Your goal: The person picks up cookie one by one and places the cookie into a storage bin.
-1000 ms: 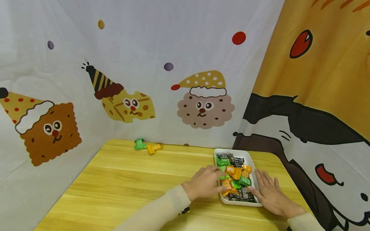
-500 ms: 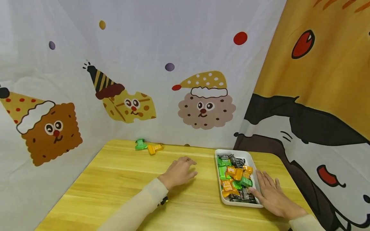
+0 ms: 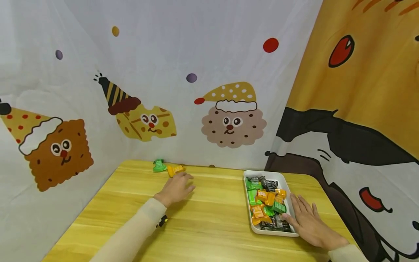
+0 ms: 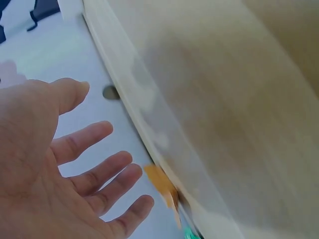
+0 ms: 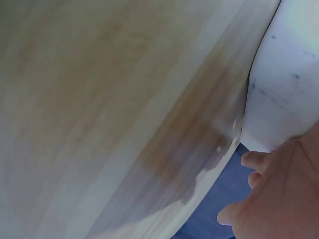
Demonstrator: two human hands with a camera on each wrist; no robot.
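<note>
At the back left of the table, an orange-wrapped candy lies beside a green-wrapped candy. My left hand is just in front of the orange one. In the left wrist view the fingers of this left hand are loosely spread and hold nothing, with the orange candy beyond the fingertips. A white tray at the right holds several green, orange and black wrapped candies. My right hand rests against the tray's right side, fingers straight, thumb at the rim.
The wooden table ends at a white printed cloth behind and a yellow, black and white cloth on the right. A dark band sits at the left wrist.
My left hand has moved from over the tray leftward across the table to the orange candy at the back. The right hand has stayed at the tray's side.
</note>
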